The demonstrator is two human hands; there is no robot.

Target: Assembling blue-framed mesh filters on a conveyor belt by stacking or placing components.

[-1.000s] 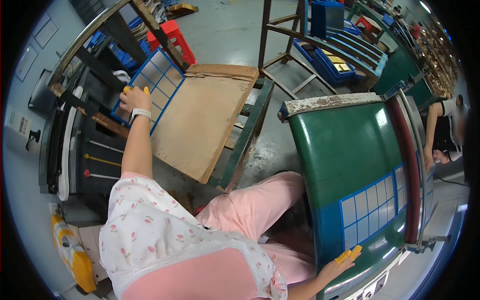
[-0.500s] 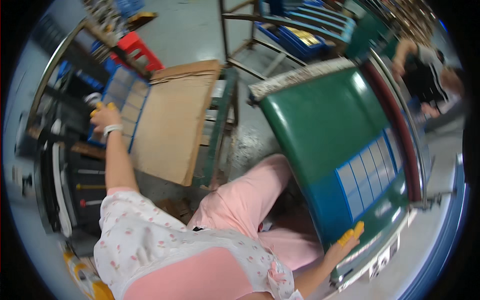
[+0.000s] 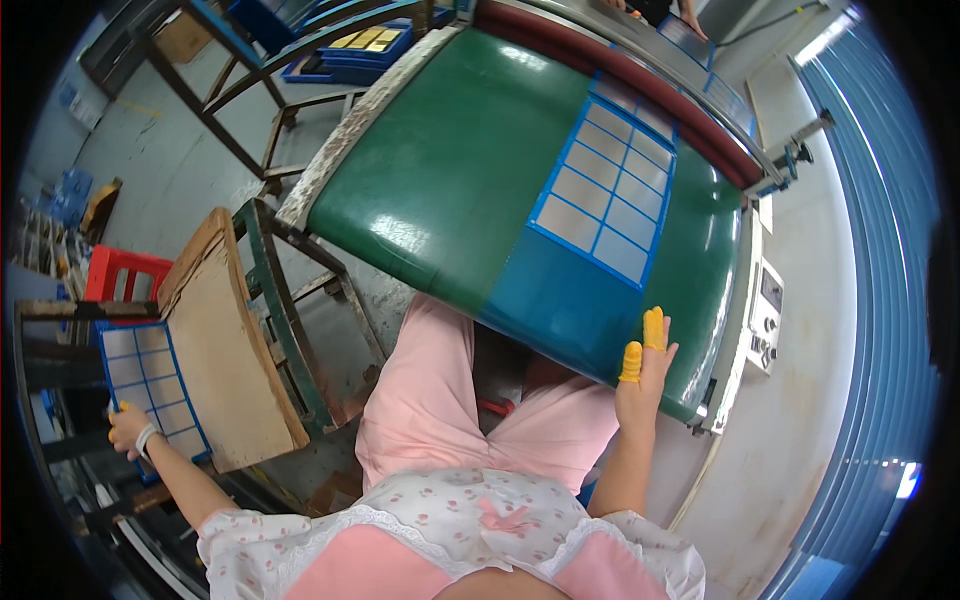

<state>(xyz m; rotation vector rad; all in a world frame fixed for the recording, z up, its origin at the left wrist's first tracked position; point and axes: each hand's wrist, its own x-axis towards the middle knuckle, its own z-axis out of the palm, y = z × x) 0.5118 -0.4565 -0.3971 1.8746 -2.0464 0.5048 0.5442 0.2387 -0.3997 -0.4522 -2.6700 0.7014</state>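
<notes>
My left hand, with yellow finger covers and a white wristband, is closed at the edge of a blue-framed panel with pale rectangular cells. That panel lies beside a worn tan board on a metal stand. My right hand rests with fingers stretched out near the front edge of the green conveyor belt; two of its fingers wear yellow covers. Ahead of it, a similar blue-framed panel lies on the belt, its far end near the dark red roller. A blue strip covers the belt's front.
A control box with knobs is fixed on the belt's right side. Behind the roller, another person's hands are near more gridded panels. Metal frames, a blue crate and a red plastic stool stand to the left.
My view has swung right, bringing the belt to the middle. My left hand stays at the stand's panel. Between the belt's panel and my right hand, the gap is wider.
</notes>
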